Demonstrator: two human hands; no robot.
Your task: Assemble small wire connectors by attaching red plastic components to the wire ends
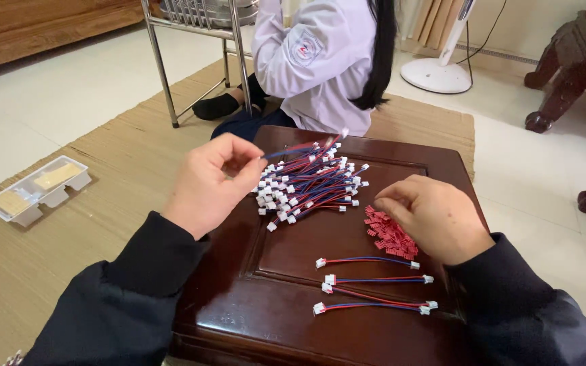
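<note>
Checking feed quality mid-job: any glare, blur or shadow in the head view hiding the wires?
Head view: soft daylight, wire pile sharp; pale glare on the glossy table near its front edge; left hand and right hand unblurred; slight wide-angle bend at edges.

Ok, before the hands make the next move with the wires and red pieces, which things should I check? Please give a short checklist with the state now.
1. Left hand pinches one wire by its end, drawn from the wire bundle: ok.
2. Right hand has its fingertips on the pile of red pieces: ok.
3. One red piece actually picked up: cannot tell, the fingers hide it.
4. Four separate wires lie in a row, apart from the bundle: ok.
5. Bundle, pile and row all rest on the dark wooden table: ok.
6. The seated person beyond the table keeps off the work: ok.
</note>
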